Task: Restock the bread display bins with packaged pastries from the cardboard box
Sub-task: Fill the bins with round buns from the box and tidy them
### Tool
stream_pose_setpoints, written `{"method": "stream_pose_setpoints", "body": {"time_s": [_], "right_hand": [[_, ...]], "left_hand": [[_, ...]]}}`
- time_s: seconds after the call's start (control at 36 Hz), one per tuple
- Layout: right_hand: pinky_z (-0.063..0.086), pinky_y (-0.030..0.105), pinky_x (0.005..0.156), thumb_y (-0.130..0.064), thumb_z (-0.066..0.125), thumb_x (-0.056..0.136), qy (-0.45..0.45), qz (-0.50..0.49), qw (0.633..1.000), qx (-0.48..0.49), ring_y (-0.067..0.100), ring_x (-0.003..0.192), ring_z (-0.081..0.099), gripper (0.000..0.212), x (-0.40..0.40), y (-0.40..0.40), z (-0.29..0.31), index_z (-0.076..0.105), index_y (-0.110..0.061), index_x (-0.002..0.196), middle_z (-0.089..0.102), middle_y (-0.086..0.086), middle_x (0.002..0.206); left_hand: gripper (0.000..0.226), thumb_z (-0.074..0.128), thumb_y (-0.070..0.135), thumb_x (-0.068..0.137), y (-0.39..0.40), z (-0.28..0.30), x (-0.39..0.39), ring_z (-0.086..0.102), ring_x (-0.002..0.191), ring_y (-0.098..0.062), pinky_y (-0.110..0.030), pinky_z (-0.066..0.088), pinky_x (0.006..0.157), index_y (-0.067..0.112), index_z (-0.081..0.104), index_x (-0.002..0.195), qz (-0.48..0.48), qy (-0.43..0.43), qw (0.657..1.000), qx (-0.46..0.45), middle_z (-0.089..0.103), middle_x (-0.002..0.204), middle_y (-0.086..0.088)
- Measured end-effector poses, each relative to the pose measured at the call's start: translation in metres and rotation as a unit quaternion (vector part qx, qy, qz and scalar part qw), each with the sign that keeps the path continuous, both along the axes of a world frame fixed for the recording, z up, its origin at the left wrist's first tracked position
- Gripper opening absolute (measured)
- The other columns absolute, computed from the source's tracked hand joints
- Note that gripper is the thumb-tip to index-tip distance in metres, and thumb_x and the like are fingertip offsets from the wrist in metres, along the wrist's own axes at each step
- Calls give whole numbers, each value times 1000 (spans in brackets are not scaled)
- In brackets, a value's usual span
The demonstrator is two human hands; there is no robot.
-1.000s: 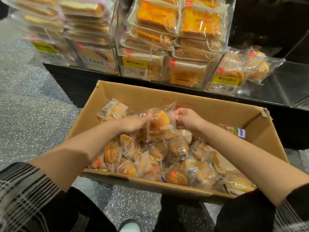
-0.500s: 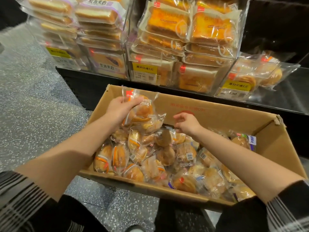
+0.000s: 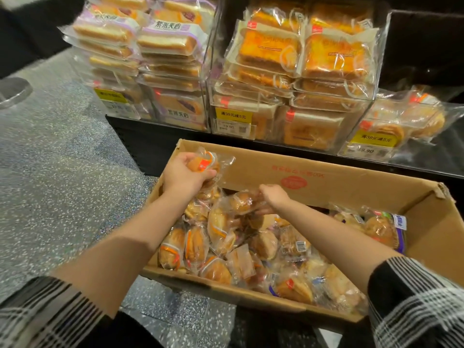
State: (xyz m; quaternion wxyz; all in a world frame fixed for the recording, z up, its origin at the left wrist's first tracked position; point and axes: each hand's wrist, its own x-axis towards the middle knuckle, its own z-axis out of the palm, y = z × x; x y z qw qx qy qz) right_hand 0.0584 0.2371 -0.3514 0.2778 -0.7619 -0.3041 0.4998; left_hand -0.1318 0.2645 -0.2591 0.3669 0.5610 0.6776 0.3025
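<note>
Head view: left hand (image 3: 184, 178) clamped round a wrapped pastry (image 3: 204, 164) lifted at the cardboard box's (image 3: 334, 187) 10 o'clock corner, right hand (image 3: 272, 198) pinching another packet (image 3: 241, 202) on the pile inside, clear display bins (image 3: 296, 79) stacked at 12 o'clock beyond the box.

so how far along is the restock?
Early. Done: only a few packets lie in the clear right-hand bin. In hand: left hand grips a clear-wrapped pastry packet; right hand pinches another wrapped bun. Left: the brown cardboard box is still heaped with pastries.
</note>
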Motion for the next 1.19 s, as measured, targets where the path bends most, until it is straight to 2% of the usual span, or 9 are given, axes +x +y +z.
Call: {"method": "stream_pose_setpoints", "body": {"time_s": [0.11,0.25,0.39,0.5,0.61,0.69,0.94,1.08,1.19], "right_hand": [[57,36,84,-25,81,74,-36,-65,997,13,23,89,69,24,12,-14,-3,67,-5,76,71,9,90],[56,36,87,-1,76,77,-80,-36,996,30,14,81,69,13,15,-30,7,70,-10,70,70,2,75],[57,22,67,7,74,76,-92,-23,992,86,14,77,68,25,25,-46,37,69,-14,64,69,1,74],[51,13,52,12,73,74,-28,-84,983,159,15,73,67,17,42,-56,66,74,-4,79,71,4,78],[53,12,61,10,74,73,-10,-119,969,214,11,76,66,18,64,-67,89,73,0,88,70,2,81],[57,21,74,10,74,73,-12,-148,962,230,12,81,68,17,83,-80,102,73,-4,82,72,3,84],[57,23,74,13,68,76,17,-243,913,327,11,85,70,19,141,-129,143,67,-6,72,73,0,84],[58,29,80,13,67,77,30,-298,883,362,13,86,71,14,164,-162,156,65,-1,76,73,7,90],[59,27,77,11,62,81,64,-332,860,381,17,86,70,13,177,-186,170,64,-1,84,72,9,93]], "left_hand": [[61,83,26,72,-2,3,2,55,112,-21,-32,43,90,17,55,126,-13,8,1000,1,59,125,-5],[58,79,26,77,-6,7,9,51,98,-14,-27,40,81,16,53,128,-13,-20,1000,-5,59,120,-2],[55,77,32,79,-9,11,23,53,97,-16,-29,41,84,17,54,127,-4,-45,999,-1,60,118,-2],[53,75,34,80,-16,19,40,53,98,-15,-28,41,86,14,55,125,-10,-91,996,21,60,111,1],[51,74,36,81,-21,29,59,53,100,-13,-21,40,79,14,54,123,-4,-140,988,72,58,110,4],[51,71,37,84,-26,37,77,51,105,-13,-9,39,68,13,51,124,10,-193,976,96,56,117,3],[49,66,37,88,-53,62,136,46,108,-8,-17,32,85,16,49,129,-68,-227,957,166,51,116,10],[29,67,33,87,-65,68,168,51,84,5,-6,39,76,22,53,110,-122,-230,951,166,53,93,19],[32,61,41,89,-70,65,189,53,83,-5,-19,41,70,15,58,107,-137,-233,950,159,58,89,10]]}}
